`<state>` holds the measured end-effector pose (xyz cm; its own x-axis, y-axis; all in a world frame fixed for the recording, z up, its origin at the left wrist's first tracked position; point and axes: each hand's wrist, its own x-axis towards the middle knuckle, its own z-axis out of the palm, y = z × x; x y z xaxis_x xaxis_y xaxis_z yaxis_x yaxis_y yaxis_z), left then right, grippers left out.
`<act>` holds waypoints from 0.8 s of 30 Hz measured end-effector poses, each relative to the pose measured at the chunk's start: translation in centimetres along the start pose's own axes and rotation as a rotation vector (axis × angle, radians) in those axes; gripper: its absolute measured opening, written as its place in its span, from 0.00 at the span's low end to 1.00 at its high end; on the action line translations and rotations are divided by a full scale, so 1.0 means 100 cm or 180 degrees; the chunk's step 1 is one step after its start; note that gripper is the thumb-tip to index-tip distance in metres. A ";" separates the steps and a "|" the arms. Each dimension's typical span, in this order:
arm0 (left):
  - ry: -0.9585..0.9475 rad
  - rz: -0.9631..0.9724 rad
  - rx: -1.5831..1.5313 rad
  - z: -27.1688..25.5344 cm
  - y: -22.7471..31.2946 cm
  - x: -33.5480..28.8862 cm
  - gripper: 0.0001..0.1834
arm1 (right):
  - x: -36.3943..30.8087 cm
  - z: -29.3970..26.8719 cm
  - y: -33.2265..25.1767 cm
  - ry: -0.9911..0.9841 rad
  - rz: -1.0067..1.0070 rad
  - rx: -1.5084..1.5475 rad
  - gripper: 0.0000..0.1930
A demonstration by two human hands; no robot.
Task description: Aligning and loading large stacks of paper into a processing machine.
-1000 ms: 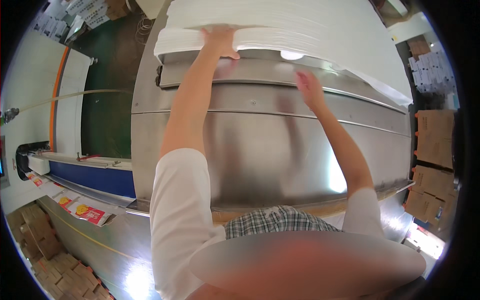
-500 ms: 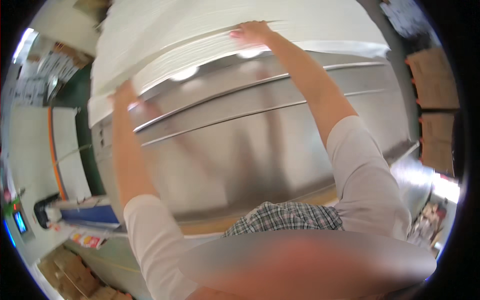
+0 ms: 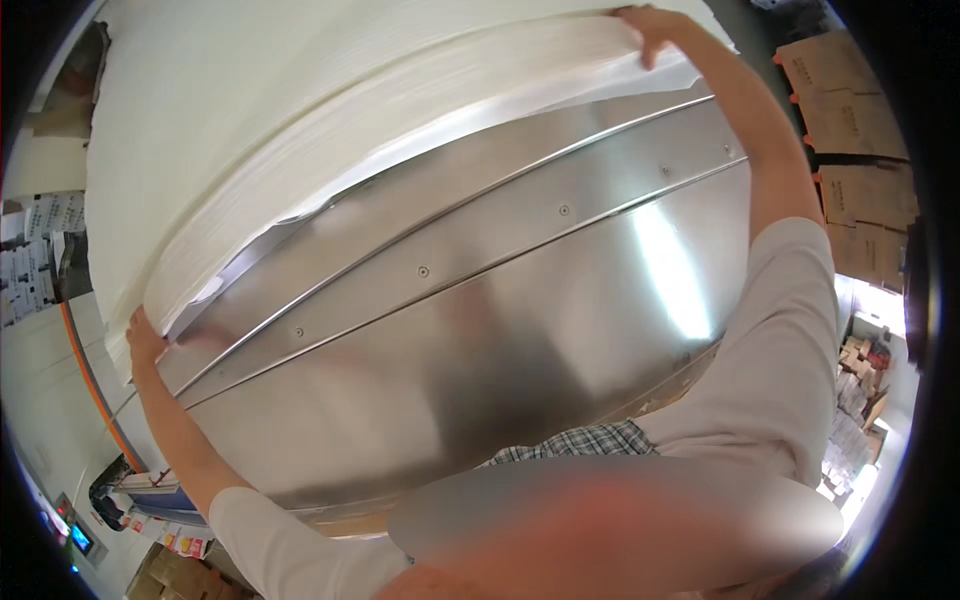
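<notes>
A thick stack of thin white sheets point(image 3: 350, 120), paper or cloth, lies on a shiny metal table point(image 3: 480, 330). Its near edge bows in a curve and shows many layers. At the stack's left front corner, my left hand point(image 3: 147, 340) is closed on the edge, its fingers partly hidden. Toward the right end, my right hand point(image 3: 660, 30) grips the edge, fingers over the top and thumb down the layered front. The lowest sheets hang slightly loose and wrinkled over the metal.
Two raised metal strips with screws cross the table in front of the stack. Cardboard boxes point(image 3: 835, 120) stand in piles at the right. More cartons point(image 3: 180, 575) sit at the lower left, near a small lit screen point(image 3: 80, 538). White packages point(image 3: 40, 255) are stacked at the far left.
My hands have spread wider apart, the left outward and nearer me, the right farther right and away. The stack's edge now curves more, and my view has tilted.
</notes>
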<state>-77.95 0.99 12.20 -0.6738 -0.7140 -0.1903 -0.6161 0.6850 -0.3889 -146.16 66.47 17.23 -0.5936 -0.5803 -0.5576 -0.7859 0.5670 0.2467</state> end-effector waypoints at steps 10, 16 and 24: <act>0.0260 0.0253 -0.0604 0.008 -0.031 -0.012 0.45 | -0.028 0.065 0.081 0.0841 0.1107 0.0692 0.52; 0.0894 0.0223 -0.0766 0.012 -0.026 -0.021 0.39 | -0.032 0.105 0.090 0.2244 0.0733 -0.0048 0.38; 0.1749 0.0096 -0.0702 -0.057 -0.051 -0.051 0.36 | -0.080 0.078 0.152 0.3084 0.0583 0.0078 0.35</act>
<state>-73.69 2.00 20.29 -0.7686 -0.5544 0.3192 -0.6240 0.7597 -0.1829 -152.02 84.32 19.29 -0.5994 -0.7042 0.3807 -0.6704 0.7014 0.2420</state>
